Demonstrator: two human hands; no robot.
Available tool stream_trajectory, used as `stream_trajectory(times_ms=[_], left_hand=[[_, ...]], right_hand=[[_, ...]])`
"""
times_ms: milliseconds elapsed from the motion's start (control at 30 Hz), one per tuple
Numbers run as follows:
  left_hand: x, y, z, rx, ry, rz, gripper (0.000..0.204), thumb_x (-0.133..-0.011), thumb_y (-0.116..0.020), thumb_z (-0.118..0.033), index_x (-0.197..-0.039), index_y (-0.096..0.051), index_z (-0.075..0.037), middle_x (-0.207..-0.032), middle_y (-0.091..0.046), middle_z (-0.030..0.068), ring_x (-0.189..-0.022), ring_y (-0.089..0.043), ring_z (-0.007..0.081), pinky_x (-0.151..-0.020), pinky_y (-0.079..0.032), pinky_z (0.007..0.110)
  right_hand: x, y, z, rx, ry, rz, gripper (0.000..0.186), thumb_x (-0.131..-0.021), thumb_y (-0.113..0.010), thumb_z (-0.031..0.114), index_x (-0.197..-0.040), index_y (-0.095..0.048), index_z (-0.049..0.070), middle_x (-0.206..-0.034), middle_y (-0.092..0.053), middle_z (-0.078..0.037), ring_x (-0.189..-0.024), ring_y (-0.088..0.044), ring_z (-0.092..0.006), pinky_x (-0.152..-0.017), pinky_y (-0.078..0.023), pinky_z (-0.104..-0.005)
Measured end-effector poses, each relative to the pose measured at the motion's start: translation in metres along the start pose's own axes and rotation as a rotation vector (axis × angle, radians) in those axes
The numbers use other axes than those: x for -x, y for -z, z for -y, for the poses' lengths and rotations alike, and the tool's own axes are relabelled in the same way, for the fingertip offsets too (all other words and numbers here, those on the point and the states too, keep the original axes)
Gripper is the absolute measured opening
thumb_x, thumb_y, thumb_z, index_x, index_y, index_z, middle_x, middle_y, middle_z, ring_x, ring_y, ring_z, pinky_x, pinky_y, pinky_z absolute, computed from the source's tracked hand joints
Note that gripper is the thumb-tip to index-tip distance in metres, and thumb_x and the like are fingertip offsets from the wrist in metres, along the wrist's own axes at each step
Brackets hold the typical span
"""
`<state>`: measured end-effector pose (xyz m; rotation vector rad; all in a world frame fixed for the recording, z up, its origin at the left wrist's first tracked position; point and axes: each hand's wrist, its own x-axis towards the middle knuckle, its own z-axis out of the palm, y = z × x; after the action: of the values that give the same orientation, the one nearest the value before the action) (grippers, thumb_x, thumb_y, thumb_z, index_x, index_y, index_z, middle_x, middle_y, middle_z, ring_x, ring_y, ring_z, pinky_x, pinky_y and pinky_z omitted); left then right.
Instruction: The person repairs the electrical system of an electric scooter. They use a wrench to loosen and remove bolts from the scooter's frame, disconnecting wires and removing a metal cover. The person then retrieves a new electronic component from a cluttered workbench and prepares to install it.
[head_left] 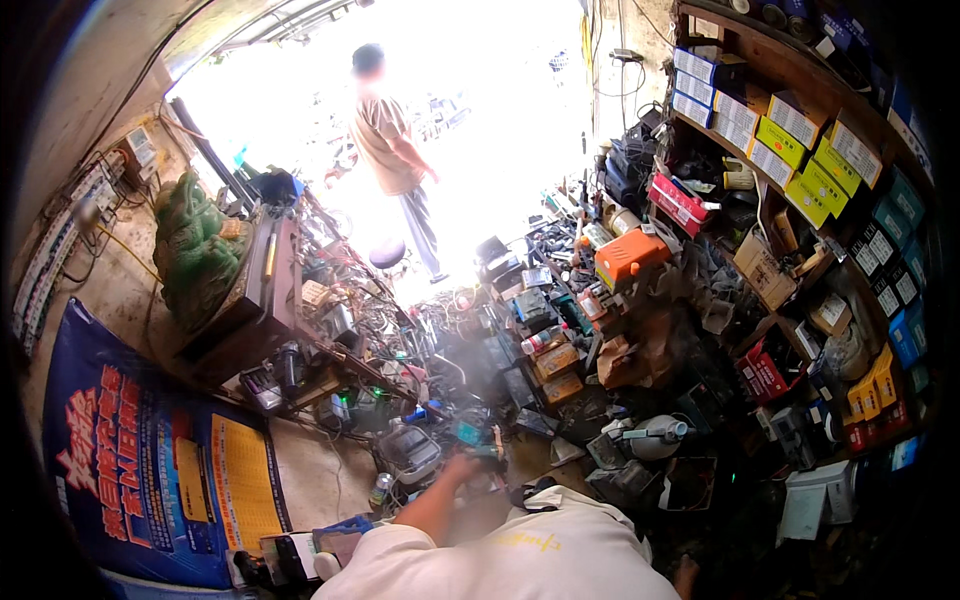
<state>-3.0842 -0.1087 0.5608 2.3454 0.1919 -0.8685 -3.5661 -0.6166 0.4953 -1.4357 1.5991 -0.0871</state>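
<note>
From the lower middle my left forearm reaches forward, and my left hand (pixel 464 468) is over the cluttered work area, its fingers too hazy to make out. Just beyond the fingertips is a small dark green object (pixel 487 452), whose kind I cannot tell; contact is unclear. A teal item (pixel 467 433) sits just ahead of the hand. To its left lies a clear plastic container (pixel 412 452), with a small jar (pixel 381 489) nearer me. My right hand is not visible; only a small patch of skin shows beside my white shirt at the lower right.
Batteries, tools and an orange case (pixel 632 256) are heaped ahead and right. Shelves with yellow-green boxes (pixel 810 180) line the right wall. A wooden cabinet (pixel 255 305) bearing a green carving (pixel 190 255) stands left, above a blue banner (pixel 150 460). A person (pixel 388 150) stands in the bright doorway.
</note>
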Motion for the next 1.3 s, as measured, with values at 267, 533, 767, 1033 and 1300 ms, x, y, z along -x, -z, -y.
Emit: stream_trajectory(times_ms=[267,533,767,1033,1300], left_hand=[[-0.023,-0.026,0.039,-0.236,-0.083,-0.187,0.038,-0.078,-0.062,-0.035,-0.099,-0.066,-0.004,-0.088,-0.066,0.0144,-0.078,-0.063,0.0242,-0.072,-0.048,0.035],[-0.098,-0.025,0.077,0.142,-0.195,0.066,0.029,-0.078,-0.063,-0.034,-0.077,-0.063,-0.005,-0.065,-0.057,0.0063,-0.053,-0.055,0.0192,-0.046,-0.044,0.034],[-0.018,-0.033,-0.027,0.382,0.182,0.375,0.035,-0.084,-0.057,-0.032,-0.107,-0.057,-0.005,-0.084,-0.062,0.0065,-0.061,-0.060,0.0187,-0.051,-0.046,0.029],[-0.043,-0.008,-0.031,0.125,0.014,0.475,0.028,-0.085,-0.054,-0.028,-0.103,-0.055,-0.007,-0.092,-0.062,0.0050,-0.082,-0.060,0.0206,-0.065,-0.045,0.037],[-0.019,-0.051,-0.095,0.292,0.113,0.389,0.031,-0.079,-0.060,-0.018,-0.106,-0.054,-0.005,-0.089,-0.059,0.0083,-0.082,-0.059,0.0256,-0.063,-0.050,0.028]], right_hand=[[0.032,-0.004,0.003,-0.146,-0.017,0.098,0.027,-0.086,-0.055,0.025,-0.081,-0.059,-0.002,-0.072,-0.061,-0.015,-0.060,-0.057,-0.0254,-0.053,-0.045,-0.0384],[0.067,-0.030,0.036,-0.202,-0.020,-0.003,0.038,-0.086,-0.057,0.024,-0.114,-0.049,0.001,-0.109,-0.053,-0.013,-0.099,-0.049,-0.0240,-0.083,-0.039,-0.0346],[0.104,0.007,-0.040,-0.056,-0.121,-0.215,0.049,-0.082,-0.061,0.039,-0.110,-0.057,0.000,-0.102,-0.061,-0.017,-0.091,-0.058,-0.0277,-0.080,-0.045,-0.0393],[0.176,-0.022,-0.094,-0.184,-0.377,-0.190,0.050,-0.082,-0.062,0.036,-0.114,-0.054,0.000,-0.103,-0.060,-0.014,-0.093,-0.056,-0.0250,-0.079,-0.046,-0.0386],[0.172,-0.004,-0.139,0.134,-0.179,-0.219,0.048,-0.083,-0.058,0.041,-0.115,-0.056,0.005,-0.106,-0.061,-0.018,-0.099,-0.057,-0.0316,-0.087,-0.045,-0.0424]])
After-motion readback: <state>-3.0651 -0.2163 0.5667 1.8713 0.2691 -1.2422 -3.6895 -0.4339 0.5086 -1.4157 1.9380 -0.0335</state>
